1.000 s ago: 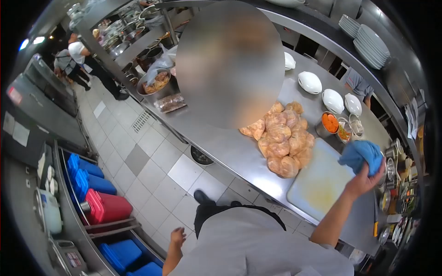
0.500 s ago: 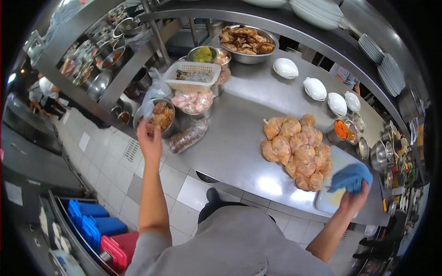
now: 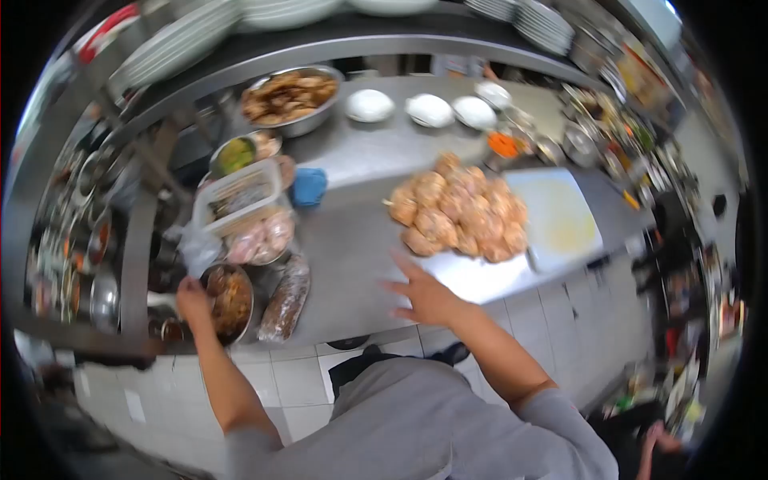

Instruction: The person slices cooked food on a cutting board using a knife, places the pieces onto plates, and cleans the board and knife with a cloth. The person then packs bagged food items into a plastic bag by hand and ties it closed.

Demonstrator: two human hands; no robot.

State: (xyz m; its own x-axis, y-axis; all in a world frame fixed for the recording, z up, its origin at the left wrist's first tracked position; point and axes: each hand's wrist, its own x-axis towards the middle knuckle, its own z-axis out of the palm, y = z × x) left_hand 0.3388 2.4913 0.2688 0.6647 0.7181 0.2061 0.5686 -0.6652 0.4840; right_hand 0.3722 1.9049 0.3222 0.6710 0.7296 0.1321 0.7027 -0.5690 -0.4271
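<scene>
My left hand (image 3: 194, 302) is closed at the left rim of a metal pot (image 3: 230, 302) of browned food; what its fingers grip is hidden. My right hand (image 3: 428, 298) hangs over the steel counter (image 3: 344, 240), fingers spread, holding nothing. Beyond it lies a heap of pale orange wrapped pieces (image 3: 464, 212), beside a white cutting board (image 3: 556, 210). A blue cloth (image 3: 309, 187) rests next to a plastic basket (image 3: 238, 196). Near the pot are a plastic-wrapped roll (image 3: 286, 301), a bag of pink meat (image 3: 262, 237) and a clear plastic bag (image 3: 197, 249).
A large metal bowl (image 3: 292, 100) of browned pieces and several white dishes (image 3: 430, 110) stand at the back. Carrots (image 3: 502, 145) fill a small pot. Plates (image 3: 544, 26) are stacked on the overhead shelf (image 3: 384, 46). At the lower right, another person's hands (image 3: 660, 438) show.
The blue cloth has left my right hand and now rests by the basket. My right hand has moved left, fingers spread. My left hand has come up to the pot. The view has turned left.
</scene>
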